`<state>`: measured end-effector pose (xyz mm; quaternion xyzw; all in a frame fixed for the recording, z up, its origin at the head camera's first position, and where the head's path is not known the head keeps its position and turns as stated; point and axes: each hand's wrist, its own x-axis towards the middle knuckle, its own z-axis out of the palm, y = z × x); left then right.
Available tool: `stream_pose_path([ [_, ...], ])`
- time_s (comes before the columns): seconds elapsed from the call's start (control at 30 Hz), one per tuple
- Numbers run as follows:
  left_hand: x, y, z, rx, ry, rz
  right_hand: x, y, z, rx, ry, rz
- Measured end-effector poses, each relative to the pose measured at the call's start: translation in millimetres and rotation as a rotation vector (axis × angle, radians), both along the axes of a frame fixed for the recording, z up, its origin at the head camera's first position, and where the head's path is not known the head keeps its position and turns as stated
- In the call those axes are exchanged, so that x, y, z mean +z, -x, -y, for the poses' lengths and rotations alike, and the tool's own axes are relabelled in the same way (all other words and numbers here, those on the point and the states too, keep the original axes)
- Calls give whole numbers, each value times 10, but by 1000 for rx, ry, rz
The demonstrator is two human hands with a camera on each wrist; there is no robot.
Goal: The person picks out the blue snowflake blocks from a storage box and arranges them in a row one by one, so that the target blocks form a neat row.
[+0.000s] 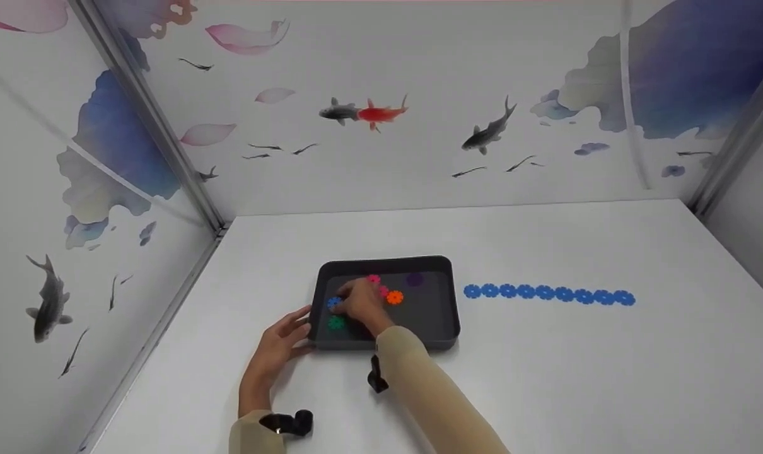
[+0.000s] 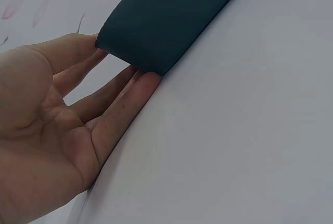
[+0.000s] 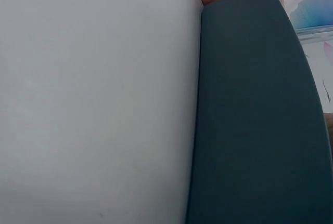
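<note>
A dark tray (image 1: 448, 315) stands on the white table, with small flower-shaped discs lying in it. My left hand (image 1: 277, 350) rests against the outside of the tray's left wall. In the left wrist view its fairly straight fingers (image 2: 125, 94) touch the tray's wall (image 2: 156, 21) at the rim and base. Inside the tray, my right hand (image 1: 361, 302) pinches a blue flower-shaped disc (image 1: 333, 303) between thumb and fingers. Close by lie a green disc (image 1: 336, 323), an orange disc (image 1: 395, 297), pink discs (image 1: 373, 279) and a purple disc (image 1: 414, 279). The right hand hides part of the tray floor.
A nearly straight row of several blue flower-shaped discs (image 1: 545, 292) runs along the table (image 1: 545, 366) to the right of the tray. White panels (image 1: 419, 170) printed with fish and petals enclose the table at the back and sides.
</note>
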<state>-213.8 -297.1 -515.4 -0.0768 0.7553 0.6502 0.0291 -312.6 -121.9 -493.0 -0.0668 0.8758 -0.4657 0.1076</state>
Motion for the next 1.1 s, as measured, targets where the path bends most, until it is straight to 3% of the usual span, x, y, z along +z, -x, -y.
stream_pose_path([
  [0.4, 10, 2, -14, -6, 1, -9, -12, -1, 46, -40, -46, -28],
  [0.67, 10, -7, -16, -11, 5, -13, -34, 18, 57, -15, -115, -105],
  [0.93, 19, -7, -7, 3, -18, -10, -37, 29, 92, 20, -190, -123],
  [1.1, 19, -4, -3, 4, -12, -11, -32, 29, 96, 35, -179, -118],
])
